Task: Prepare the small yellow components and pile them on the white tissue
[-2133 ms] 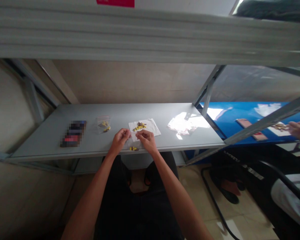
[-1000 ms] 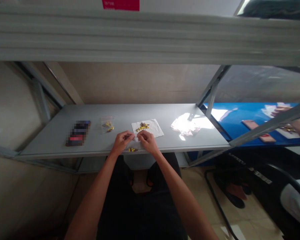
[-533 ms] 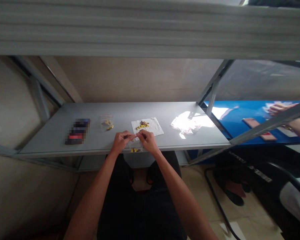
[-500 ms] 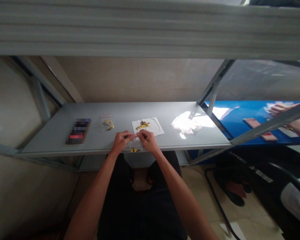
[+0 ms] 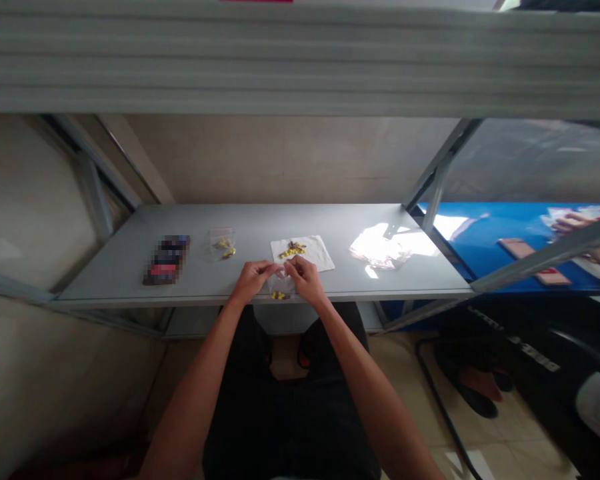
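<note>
At the front edge of the grey shelf, my left hand and my right hand pinch the top of a small clear zip bag. Several small yellow and dark pieces lie at the bottom of the bag, which hangs between my hands. Just beyond my fingers a white cloth lies flat, bearing a little pile of yellow and brown pieces. What exactly the pieces are is too small to tell. To the left, another clear bag with yellow pieces inside rests on the shelf.
A blurred-out dark packet or device lies at the shelf's left. On the right sits a sunlit heap of clear bags. Metal struts frame the shelf, and an upper shelf hangs overhead. At a blue table, another person's hand works.
The whole view has shifted, so the scene sits slightly further right. My hands still pinch the top of the bag, which now shows more clearly between them.
</note>
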A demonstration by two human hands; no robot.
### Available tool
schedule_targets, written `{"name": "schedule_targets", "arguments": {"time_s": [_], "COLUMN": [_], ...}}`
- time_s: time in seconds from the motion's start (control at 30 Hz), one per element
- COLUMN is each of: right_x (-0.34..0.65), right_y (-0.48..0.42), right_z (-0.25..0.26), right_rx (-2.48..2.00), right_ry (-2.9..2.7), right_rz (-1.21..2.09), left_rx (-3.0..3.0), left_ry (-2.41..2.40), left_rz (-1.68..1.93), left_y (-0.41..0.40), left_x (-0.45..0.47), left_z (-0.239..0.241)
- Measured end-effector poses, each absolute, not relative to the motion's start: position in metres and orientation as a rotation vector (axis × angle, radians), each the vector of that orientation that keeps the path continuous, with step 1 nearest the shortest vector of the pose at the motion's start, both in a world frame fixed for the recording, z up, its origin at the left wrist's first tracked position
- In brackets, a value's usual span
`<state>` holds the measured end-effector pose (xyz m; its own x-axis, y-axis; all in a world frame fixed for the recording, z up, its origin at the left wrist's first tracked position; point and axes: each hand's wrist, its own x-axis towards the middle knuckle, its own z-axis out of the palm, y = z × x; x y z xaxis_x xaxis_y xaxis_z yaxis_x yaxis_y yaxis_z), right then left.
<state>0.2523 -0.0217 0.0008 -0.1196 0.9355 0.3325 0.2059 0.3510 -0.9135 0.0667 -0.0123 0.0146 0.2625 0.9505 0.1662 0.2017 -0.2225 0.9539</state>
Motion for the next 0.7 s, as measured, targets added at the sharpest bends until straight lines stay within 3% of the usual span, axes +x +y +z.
{"name": "schedule_targets", "arguments": {"time_s": [0.43, 0.7], "right_x": [0.252, 0.248], "right_y": [-0.023, -0.022], "right_z": [0.001, 0.006], "right_rx": [-1.1, -1.094], "right_ry": [-1.439, -1.348], "right_rz": [0.909, 0.992], "left_rx": [1.52, 1.469], "left_ry": [1.087, 1.392], "left_rz": [1.151, 1.351], "left_y": [-0.008, 0.071], "left_x": [0.066, -0.028], "left_z": [0.018, 0.056]}}
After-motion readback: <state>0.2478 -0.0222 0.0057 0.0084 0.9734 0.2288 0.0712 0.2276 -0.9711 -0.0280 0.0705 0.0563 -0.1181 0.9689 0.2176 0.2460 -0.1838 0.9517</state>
